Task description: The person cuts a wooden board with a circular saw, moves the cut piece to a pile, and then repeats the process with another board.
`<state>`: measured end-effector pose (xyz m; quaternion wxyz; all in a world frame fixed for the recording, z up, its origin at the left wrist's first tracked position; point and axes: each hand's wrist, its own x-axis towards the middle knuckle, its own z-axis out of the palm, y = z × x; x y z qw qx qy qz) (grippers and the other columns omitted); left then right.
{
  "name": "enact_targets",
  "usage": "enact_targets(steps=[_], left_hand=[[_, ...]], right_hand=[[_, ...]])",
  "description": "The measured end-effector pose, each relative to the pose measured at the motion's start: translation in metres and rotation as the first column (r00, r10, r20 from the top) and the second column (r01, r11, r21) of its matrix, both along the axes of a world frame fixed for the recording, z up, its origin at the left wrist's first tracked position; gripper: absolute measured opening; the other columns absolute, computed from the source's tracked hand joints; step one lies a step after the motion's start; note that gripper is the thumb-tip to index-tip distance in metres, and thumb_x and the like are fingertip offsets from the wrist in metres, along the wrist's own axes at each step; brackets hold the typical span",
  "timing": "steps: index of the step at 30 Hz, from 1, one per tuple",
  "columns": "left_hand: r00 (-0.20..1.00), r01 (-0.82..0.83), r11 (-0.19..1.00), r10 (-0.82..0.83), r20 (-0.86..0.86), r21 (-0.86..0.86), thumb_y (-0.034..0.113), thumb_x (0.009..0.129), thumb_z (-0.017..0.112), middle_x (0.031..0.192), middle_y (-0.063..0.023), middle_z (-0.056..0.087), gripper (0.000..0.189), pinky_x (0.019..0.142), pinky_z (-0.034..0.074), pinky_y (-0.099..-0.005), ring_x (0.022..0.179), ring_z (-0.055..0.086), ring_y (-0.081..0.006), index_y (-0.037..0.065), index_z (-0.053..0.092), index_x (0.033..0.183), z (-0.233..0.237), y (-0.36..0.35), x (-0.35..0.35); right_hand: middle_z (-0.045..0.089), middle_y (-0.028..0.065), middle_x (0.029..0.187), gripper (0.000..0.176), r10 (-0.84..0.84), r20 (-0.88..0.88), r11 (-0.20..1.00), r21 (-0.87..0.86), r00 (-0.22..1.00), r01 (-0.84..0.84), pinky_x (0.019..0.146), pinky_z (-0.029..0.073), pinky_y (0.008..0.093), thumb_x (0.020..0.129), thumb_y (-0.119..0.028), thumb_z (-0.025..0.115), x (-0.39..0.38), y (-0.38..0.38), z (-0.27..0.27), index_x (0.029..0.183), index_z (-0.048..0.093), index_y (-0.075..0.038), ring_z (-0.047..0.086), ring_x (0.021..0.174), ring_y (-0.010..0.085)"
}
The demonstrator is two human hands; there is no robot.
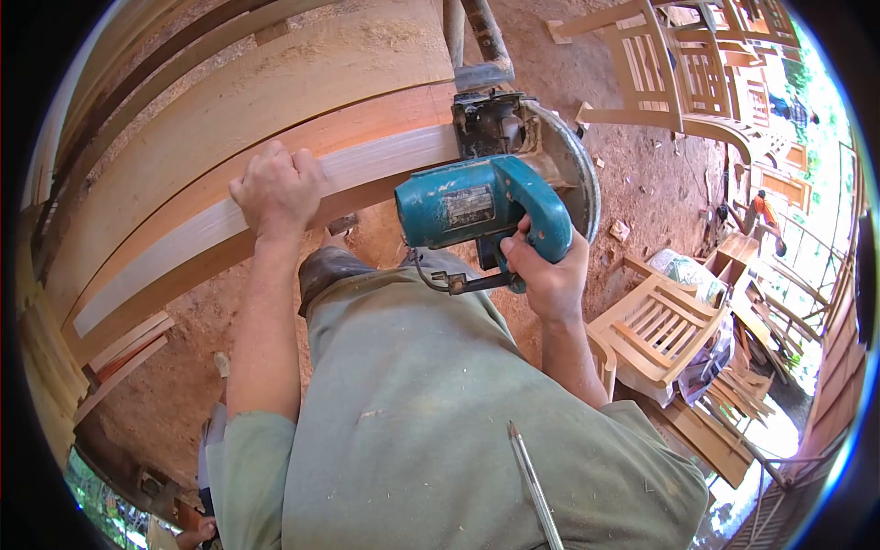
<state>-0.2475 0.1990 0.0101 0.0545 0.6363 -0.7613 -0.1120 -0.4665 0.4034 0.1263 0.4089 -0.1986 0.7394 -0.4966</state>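
My right hand (pixel 550 275) is wrapped round the rear handle of a teal circular saw (pixel 481 202). The saw's round guard (pixel 573 165) faces right, and its base is at the right end of a long pale plank (pixel 394 158). My left hand (pixel 280 191) rests on top of that plank with its fingers curled over it, left of the saw. Behind the plank lies a wide wooden board (pixel 302 73) with sawdust on it. The blade is hidden. A pen (pixel 533 481) lies against my green shirt.
Wooden chairs (pixel 632 69) stand at the upper right, and a slatted chair (pixel 658 328) at the right beside wood offcuts (pixel 733 394). Metal pipes (pixel 486 41) stand behind the saw. A person in orange (pixel 766 213) is at the far right. Another person's hand (pixel 197 534) shows at the lower left.
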Motion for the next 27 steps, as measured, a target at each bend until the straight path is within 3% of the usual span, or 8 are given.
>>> enact_targets(steps=[27], left_hand=[[1.000,0.001,1.000,-0.001,-0.002,0.009,0.032,0.086,0.047,0.085,-0.0180,0.069,0.033,0.083,0.041,-0.0483,0.086,0.065,-0.0340,0.004,0.063,0.080,0.002,0.001,-0.002]], right_hand=[[0.060,-0.0006,0.076,0.019,-0.007,0.017,0.999,-0.051,1.000,0.007,0.060,0.045,0.0216,0.078,0.006,0.071,0.001,0.004,-0.011,0.093,0.061,0.000,0.055,0.067,0.0051]])
